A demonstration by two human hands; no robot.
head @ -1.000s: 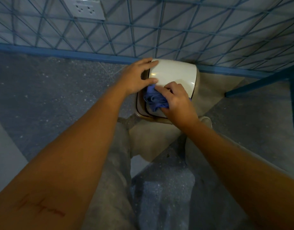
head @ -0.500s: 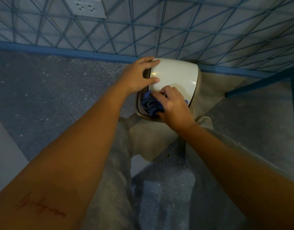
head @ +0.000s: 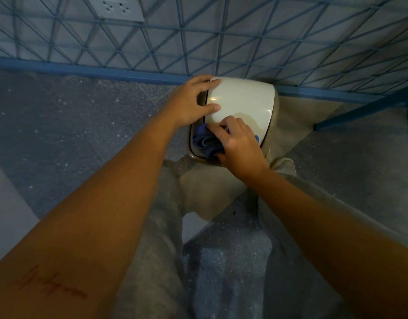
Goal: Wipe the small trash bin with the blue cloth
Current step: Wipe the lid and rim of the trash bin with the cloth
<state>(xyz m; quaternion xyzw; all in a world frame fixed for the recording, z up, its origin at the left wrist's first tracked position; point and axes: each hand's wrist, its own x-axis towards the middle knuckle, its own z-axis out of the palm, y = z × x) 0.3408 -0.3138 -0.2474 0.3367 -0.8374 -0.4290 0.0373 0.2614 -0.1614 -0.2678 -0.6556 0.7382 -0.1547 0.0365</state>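
Your left hand (head: pixel 193 104) lies spread on the bin (head: pixel 244 100) at twelve o'clock; your right hand (head: pixel 238 143) bunches the cloth (head: pixel 205 141) against its lid (near edge only), so most surfaces look unwiped.

A home room corner: speckled floor (head: pixel 60 134), wall socket (head: pixel 116 6), blue wire-grid frame (head: pixel 221 38), small trash bin (head: pixel 242 97).

Bare forearms, red script marking (head: pixel 53 286) on left forearm, light grey trousers (head: pixel 152 238)

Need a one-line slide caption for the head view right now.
Left hand steadies the small trash bin while the right hand presses the blue cloth against its lid.
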